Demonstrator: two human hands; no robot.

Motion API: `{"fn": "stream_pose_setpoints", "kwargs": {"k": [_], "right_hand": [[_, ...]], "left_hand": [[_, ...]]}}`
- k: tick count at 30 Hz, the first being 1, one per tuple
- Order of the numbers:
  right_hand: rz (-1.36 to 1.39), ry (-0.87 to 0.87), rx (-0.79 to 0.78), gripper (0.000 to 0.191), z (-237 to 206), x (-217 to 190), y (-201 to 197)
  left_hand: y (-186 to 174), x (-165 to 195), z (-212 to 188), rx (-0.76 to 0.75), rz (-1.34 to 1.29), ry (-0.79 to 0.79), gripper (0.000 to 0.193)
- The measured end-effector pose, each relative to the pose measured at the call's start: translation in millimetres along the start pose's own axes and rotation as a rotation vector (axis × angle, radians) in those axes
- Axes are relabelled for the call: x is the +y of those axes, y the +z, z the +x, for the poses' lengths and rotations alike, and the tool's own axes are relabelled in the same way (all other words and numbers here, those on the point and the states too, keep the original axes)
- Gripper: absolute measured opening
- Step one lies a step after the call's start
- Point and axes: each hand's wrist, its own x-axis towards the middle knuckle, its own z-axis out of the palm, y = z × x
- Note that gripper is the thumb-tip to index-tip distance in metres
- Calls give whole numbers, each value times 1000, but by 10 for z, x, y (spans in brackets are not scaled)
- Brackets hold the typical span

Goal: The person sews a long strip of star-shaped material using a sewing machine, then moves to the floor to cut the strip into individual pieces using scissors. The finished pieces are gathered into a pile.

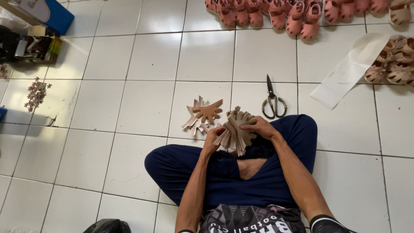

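Observation:
I sit cross-legged on a white tiled floor. Both hands hold a bundle of tan, star-shaped cut leather pieces point(235, 131) above my lap. My left hand point(212, 137) grips the bundle from its left side. My right hand point(260, 127) closes over its top right. A small pile of similar cut pieces point(202, 114) lies on the floor just beyond my left hand, with a brown one on top.
Scissors point(272, 100) lie on the tile past my right knee. A row of pink small sandals point(297, 13) lines the top edge. Tan sandals point(394, 62) and a white sheet point(349, 71) sit at the right. A blue box point(54, 15) and clutter are at the top left.

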Motion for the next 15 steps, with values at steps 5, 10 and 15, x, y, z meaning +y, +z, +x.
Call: {"fn": "stream_pose_setpoints", "kwargs": {"k": [5,10,15], "right_hand": [[124,-82,119,28,20,20,-85],[463,-160,208,29,49,-45,-322],[59,30,21,28,25,-89,-346]], "left_hand": [[25,25,-156,227,622,-212,31],[366,48,-195,65,955,-532,57],[471,-103,-46,276,217,-260,38]]}}
